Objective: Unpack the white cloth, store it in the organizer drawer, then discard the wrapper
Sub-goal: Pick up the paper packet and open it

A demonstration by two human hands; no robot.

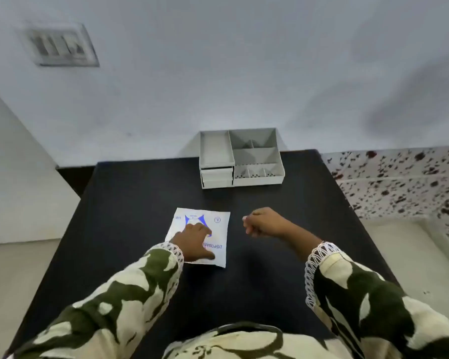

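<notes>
Nearest, at 6 o'clock: patterned green-and-cream sleeves (130, 288) with lace cuffs, reaching forward over a black table (130, 193).

A little further, at about 11 o'clock from the sleeves: left hand (193, 242), palm down, fingers spread and laid flat on the wrapper (219, 226), pressing rather than pinching. At about 1 o'clock: right hand (263, 222), curled into a loose fist, hovering or resting just beside the packet's right edge, apart from it, holding nothing visible.

Under the left hand: the wrapper, a flat white rectangular packet with blue printing, a blue shape near its far end and upside-down lettering near the thumb. Lying flat on the table, edges square, no visible tear or opened flap. White cloth not in view; presumably sealed inside, though not confirmable from this angle.

Further, at 12 o'clock, well apart from the packet: grey organizer (257, 154) at the table's far edge, open compartments on top and to the right, two small drawers (217, 176) stacked at its left front. Both drawers apparently pushed in.

Judging by this: task barely started. Nothing done as yet — packet unopened, cloth not out, drawers closed, wrapper not discarded. Left to do: tearing open, pulling out the cloth, opening a drawer, stowing it, disposing of the wrapper. No bin in sight.
</notes>
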